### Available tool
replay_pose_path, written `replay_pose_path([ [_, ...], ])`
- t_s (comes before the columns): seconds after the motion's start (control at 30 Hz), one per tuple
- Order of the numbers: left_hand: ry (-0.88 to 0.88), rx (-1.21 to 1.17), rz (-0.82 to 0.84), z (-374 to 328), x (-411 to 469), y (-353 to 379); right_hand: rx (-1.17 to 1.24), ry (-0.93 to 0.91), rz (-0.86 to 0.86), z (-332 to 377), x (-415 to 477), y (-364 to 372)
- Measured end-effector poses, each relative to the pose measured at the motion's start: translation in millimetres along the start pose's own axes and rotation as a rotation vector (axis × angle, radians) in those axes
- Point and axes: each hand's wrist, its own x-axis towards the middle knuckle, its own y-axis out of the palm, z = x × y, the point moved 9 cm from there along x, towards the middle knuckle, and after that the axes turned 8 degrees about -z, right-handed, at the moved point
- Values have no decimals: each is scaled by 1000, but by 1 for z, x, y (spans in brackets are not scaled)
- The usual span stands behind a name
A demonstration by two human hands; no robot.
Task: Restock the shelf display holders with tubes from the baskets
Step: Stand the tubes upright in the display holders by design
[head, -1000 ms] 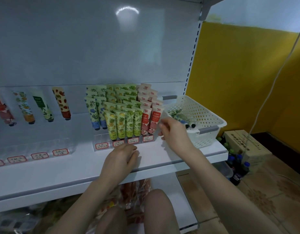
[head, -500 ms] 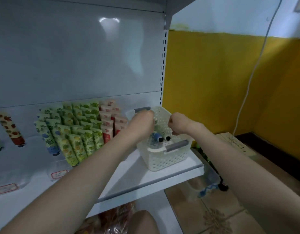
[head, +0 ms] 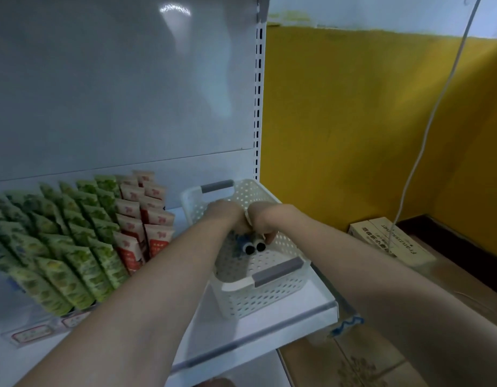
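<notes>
Both hands are down inside white basket (head: 269, 298), ctr of frame. Basket sits on the right end of white shelf (head: 272, 329). L hand (head: 224, 216) and R hand (head: 262, 221) are close side by side, knuckles up, over a small bunch of loose tubes (head: 248, 247) lying in the basket.

Tube caps poke out below the hands toward cam: two black, one blue just left of them. R hand fingers (head: 270, 236) curl down round the right side of the bunch, so it looks to have hold of the tubes. L hand lies on top of the bunch w/ its fingers hidden under its own back, so can't tell if it's gripping or just resting.

Basket has grey handles: near handle (head: 278, 270) at lower right of the hands, far handle (head: 217, 186) above them.

Left of frame: display holders (head: 32, 335) w/ tubes standing tilted in rows. Green tubes (head: 74, 252) fill most rows; red/white tubes (head: 148, 227) are in the rows next to the basket. Label tags on the holder front at lower left are blurred, text unreadable.

Right of frame: yellow wall (head: 367, 121), white cable (head: 426, 129) hanging down it, cardboard box (head: 387, 241) at mid right. Grey back panel (head: 116, 93) at upper left.
</notes>
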Motion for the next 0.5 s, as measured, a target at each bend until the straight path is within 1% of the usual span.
replay_pose_path([
  [0.07, 5, 21, 74, 5, -1, 2, 27, 28, 50, -2, -2, 8],
  [0.2, -19, 4, 287, 14, -9, 12, 31, 73, 58, -7, 2, 14],
  [0.23, -8, -9, 316, 14, -11, 14, 32, 71, 67, -5, 2, 15],
  [0.27, 6, -9, 323, 12, -13, 15, 16, 68, 72, -5, 2, 15],
  [0.37, 24, -58, 240, 7, -16, 11, -21, 59, 40, -3, 0, 9],
  [0.5, -38, -186, 168, 4, -11, 6, 24, 48, -20, -1, -7, -3],
])
